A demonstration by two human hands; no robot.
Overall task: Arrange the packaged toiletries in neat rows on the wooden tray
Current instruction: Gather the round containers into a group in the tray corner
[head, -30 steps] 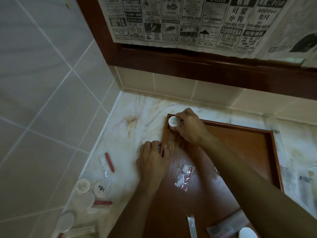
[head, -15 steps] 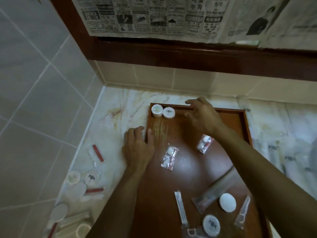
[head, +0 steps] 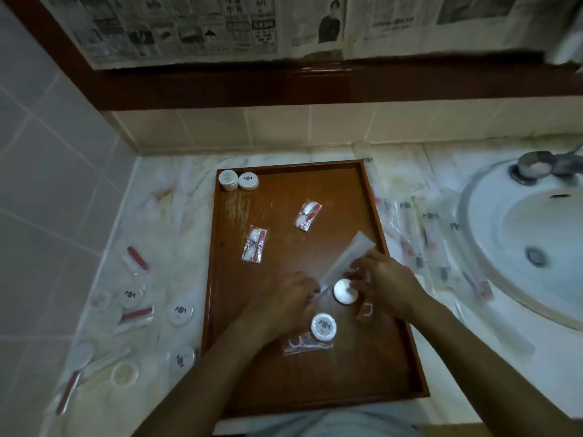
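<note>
The wooden tray (head: 315, 383) lies on the marble counter. Two round white packages (head: 238, 180) sit side by side in its far left corner. Two clear sachets (head: 255, 244) (head: 308, 216) with red and white contents lie loose mid-tray. My right hand (head: 386, 283) pinches the edge of a round white package (head: 344, 291), beside a long clear packet (head: 347, 257). My left hand (head: 284, 307) lies with curled fingers over that packet's near end and hides what is under it. Another round package (head: 323, 326) and a floss-pick packet (head: 301, 342) lie just below.
Left of the tray, several round packages (head: 179, 312) and red-and-clear sachets (head: 137, 258) are scattered on the counter. Several long clear packets (head: 419, 234) lie between the tray and the white sink (head: 520, 241). A dark wooden frame and newspaper are behind.
Both hands pulled back from the tray's far corner to its near middle. The left hand left the tray's left rim. The view shifted right and now shows the sink.
</note>
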